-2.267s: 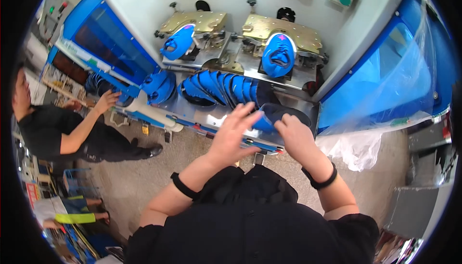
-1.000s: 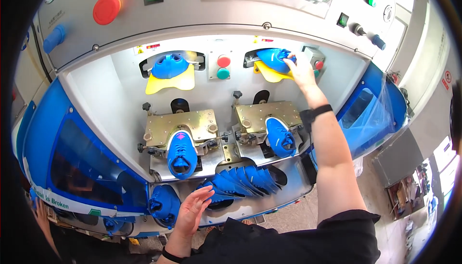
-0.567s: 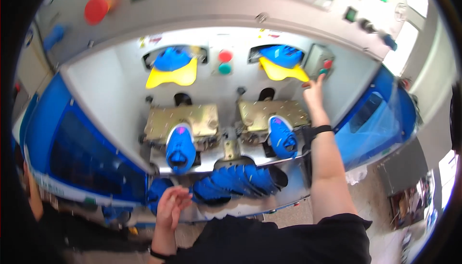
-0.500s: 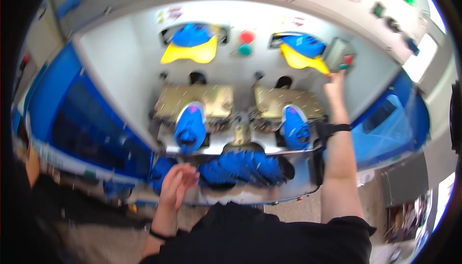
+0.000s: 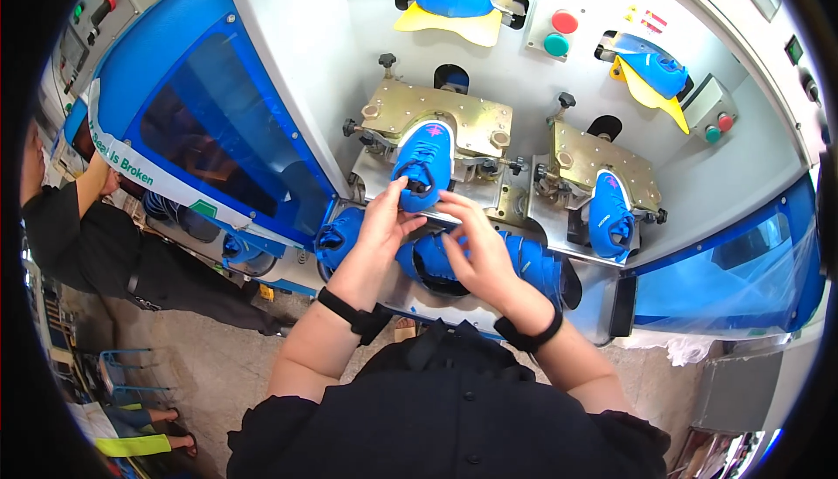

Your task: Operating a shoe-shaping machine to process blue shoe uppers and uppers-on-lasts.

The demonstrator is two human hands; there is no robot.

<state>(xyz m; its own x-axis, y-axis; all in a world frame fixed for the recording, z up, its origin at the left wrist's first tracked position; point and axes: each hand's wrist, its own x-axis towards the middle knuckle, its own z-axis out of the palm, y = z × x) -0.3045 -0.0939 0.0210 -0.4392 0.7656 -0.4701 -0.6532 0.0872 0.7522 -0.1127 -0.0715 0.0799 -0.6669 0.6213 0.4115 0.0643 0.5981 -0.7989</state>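
A blue sneaker [image 5: 426,154] with a pink mark on its tongue rests on the left metal fixture [image 5: 471,117], heel toward me. My left hand [image 5: 382,224] grips its heel, the thumb at the left of the collar and the fingers beneath. On the other side of the heel, my right hand [image 5: 478,248] has its fingers spread, their tips at or close to the shoe. A second blue sneaker [image 5: 609,217] sits on the right fixture [image 5: 602,160], with neither hand on it. Several blue shoes [image 5: 532,263] lie in a row on the ledge below my hands.
Blue-and-yellow pieces [image 5: 454,10] sit in the machine's back wall. Red and green buttons [image 5: 556,44] are beside them. Blue windowed panels [image 5: 218,112] flank the opening. Another person in black [image 5: 105,243] stands at the left.
My right hand has left the yellow piece at the right and come to the left sneaker's heel. My left hand has risen onto that shoe. The view has shifted.
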